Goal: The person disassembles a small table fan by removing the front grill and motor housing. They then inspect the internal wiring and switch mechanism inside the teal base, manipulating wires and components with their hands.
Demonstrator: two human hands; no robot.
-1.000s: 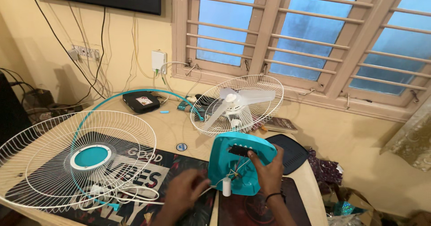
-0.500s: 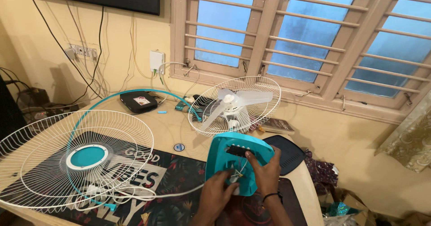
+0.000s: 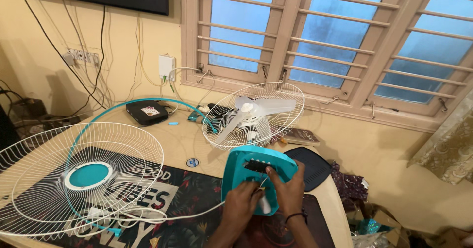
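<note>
Head view, looking down at your table [image 3: 192, 139]. Both your hands sit on the teal fan base [image 3: 256, 179] — an upturned shell at the table's near right edge, standing on the dark patterned mat [image 3: 187, 203].

Left hand [image 3: 242, 203]: fingers curled in against the middle of the base, pinched near thin wires; what exactly it grips, you cannot tell from here. Right hand [image 3: 288, 191]: fingers laid over the right side of the base and closed on its edge, steadying it; a dark band circles that wrist. A small white cylinder [image 3: 265, 204] shows between the two hands, touching the base.

White power cord [image 3: 187, 216] runs from the base leftward across the mat to the big white wire guard [image 3: 74, 179] with its teal centre disc, lying flat on the left.

Behind the base — a second white guard with blades [image 3: 253, 115], tilted upright near the window [image 3: 325, 41]. Black perforated cover [image 3: 308, 164] lies just right of the base. Black box [image 3: 147, 112] sits far back by the wall, a teal ring [image 3: 123, 105] arcing past it.
</note>
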